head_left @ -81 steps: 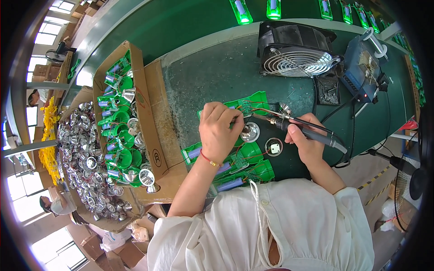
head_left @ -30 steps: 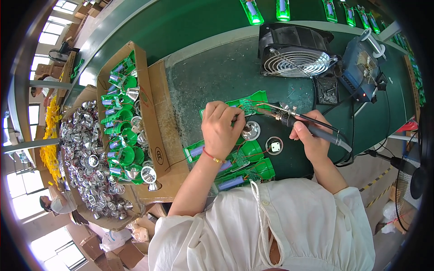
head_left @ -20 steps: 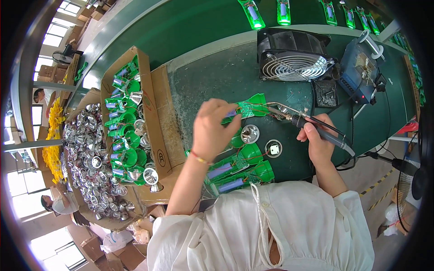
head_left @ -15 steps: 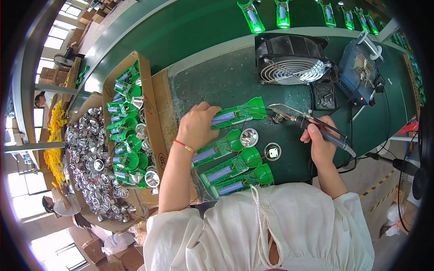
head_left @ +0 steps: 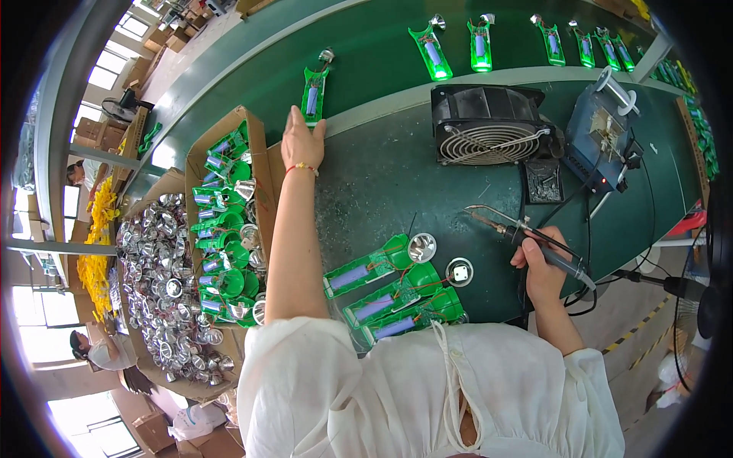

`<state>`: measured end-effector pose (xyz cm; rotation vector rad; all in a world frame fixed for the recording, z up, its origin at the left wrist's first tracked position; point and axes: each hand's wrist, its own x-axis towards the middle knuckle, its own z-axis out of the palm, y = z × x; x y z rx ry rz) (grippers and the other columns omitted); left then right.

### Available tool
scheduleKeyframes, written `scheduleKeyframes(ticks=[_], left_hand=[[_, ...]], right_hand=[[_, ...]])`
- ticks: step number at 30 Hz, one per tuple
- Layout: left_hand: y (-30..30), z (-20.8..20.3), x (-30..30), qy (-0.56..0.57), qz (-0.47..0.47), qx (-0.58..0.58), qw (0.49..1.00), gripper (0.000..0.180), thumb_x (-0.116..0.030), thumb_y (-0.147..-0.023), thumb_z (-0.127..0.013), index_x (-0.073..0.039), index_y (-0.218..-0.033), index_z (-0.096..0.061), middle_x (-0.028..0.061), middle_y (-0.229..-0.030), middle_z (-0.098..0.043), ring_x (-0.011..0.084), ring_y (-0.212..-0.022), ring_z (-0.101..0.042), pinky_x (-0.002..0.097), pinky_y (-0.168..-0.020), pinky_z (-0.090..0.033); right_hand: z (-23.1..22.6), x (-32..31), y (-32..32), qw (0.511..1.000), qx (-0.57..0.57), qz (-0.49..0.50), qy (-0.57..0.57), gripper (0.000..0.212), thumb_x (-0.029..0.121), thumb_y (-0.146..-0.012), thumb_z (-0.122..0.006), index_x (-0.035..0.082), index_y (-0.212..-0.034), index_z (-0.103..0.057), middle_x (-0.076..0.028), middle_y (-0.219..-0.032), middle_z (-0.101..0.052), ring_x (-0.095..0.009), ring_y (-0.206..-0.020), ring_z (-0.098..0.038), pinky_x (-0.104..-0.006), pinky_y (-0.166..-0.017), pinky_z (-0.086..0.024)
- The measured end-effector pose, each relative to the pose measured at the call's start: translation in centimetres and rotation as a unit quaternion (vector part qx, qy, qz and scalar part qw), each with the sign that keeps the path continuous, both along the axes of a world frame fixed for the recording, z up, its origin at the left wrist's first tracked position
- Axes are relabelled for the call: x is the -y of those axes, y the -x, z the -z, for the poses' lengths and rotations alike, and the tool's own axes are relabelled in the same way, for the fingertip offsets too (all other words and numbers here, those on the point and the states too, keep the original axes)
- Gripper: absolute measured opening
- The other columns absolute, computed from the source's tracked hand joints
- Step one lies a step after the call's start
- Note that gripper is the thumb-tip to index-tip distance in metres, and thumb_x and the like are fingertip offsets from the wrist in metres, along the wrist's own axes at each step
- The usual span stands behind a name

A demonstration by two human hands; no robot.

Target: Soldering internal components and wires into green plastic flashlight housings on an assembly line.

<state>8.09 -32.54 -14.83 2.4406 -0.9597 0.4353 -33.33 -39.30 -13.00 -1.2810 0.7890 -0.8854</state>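
My left hand [head_left: 303,143] is stretched far forward, fingers extended and thumb apart. Its fingertips are at the near end of a green flashlight housing [head_left: 312,98] with a purple battery and a silver reflector, lying on the green belt [head_left: 366,69]. In my right hand [head_left: 540,267] is a soldering iron [head_left: 561,263], its bent tip pointing left above the table. Three more opened housings [head_left: 374,307] with batteries and red wires lie close to my body. Beside them are a silver reflector cup [head_left: 421,247] and another reflector [head_left: 459,272] with a white square in it.
A cardboard box [head_left: 265,156] of green housings stands at left, beside a heap of silver reflectors [head_left: 164,305]. Ahead sit a black fan [head_left: 489,126], a small black tray [head_left: 544,182] and a blue soldering station [head_left: 592,145] with cables. Several housings, some lit, line the belt.
My left hand has moved forward from the table to the belt. The housing it held now lies on the belt with its reflector. The iron stays in my right hand, nearly in place.
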Motion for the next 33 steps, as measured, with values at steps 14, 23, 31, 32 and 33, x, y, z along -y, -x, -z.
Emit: scheduleKeyframes(ticks=[14, 23, 31, 32, 33], left_hand=[[16.6, -5.3, -12.6, -0.154, 0.252, -0.206, 0.933, 0.053, -0.011, -0.062, -0.074, -0.006, -0.111, -0.057, 0.0125, -0.103, -0.058, 0.0303, -0.093, -0.055, 0.0367, -0.079, -0.045], [19.0, -3.1, -8.4, 0.057, 0.229, -0.077, 0.969, 0.012, -0.009, -0.072, -0.066, -0.008, -0.084, -0.067, 0.0052, -0.084, -0.057, 0.0239, -0.077, -0.053, 0.0351, -0.069, -0.043], [19.1, -2.2, -8.0, 0.064, 0.240, -0.134, 0.959, 0.010, -0.008, -0.070, -0.068, -0.005, -0.079, -0.066, 0.0070, -0.081, -0.054, 0.0237, -0.076, -0.055, 0.0325, -0.064, -0.045], [19.0, -2.2, -8.0, 0.058, 0.246, -0.119, 0.960, 0.010, -0.008, -0.069, -0.068, -0.005, -0.078, -0.064, 0.0075, -0.082, -0.053, 0.0240, -0.076, -0.055, 0.0333, -0.064, -0.045], [19.0, -2.3, -8.0, 0.058, 0.242, -0.119, 0.961, 0.010, -0.008, -0.069, -0.068, -0.005, -0.078, -0.064, 0.0075, -0.082, -0.053, 0.0240, -0.076, -0.055, 0.0333, -0.064, -0.045]], right_hand=[[0.4, -0.7, -0.4, 0.999, 0.027, -0.042, 0.016, 0.012, 0.008, -0.083, -0.057, -0.001, -0.088, -0.050, -0.008, -0.061, -0.056, -0.012, -0.051, -0.055, -0.0206, -0.047, -0.043], [0.1, -2.7, 0.5, 0.999, 0.026, -0.042, 0.020, 0.013, 0.007, -0.083, -0.058, -0.002, -0.089, -0.051, -0.008, -0.063, -0.057, -0.012, -0.052, -0.056, -0.0207, -0.047, -0.044], [-0.5, -3.7, -1.4, 0.996, -0.004, -0.078, 0.041, 0.014, 0.010, -0.083, -0.058, -0.001, -0.088, -0.051, -0.007, -0.062, -0.055, -0.012, -0.050, -0.054, -0.0211, -0.045, -0.042], [-0.5, -3.8, -1.6, 0.996, -0.001, -0.085, 0.039, 0.014, 0.010, -0.083, -0.058, -0.001, -0.088, -0.051, -0.007, -0.062, -0.056, -0.012, -0.051, -0.055, -0.0212, -0.046, -0.043], [-0.5, -3.8, -1.8, 0.995, 0.000, -0.089, 0.040, 0.014, 0.010, -0.083, -0.058, -0.001, -0.088, -0.051, -0.007, -0.062, -0.056, -0.012, -0.051, -0.055, -0.0212, -0.046, -0.043]])
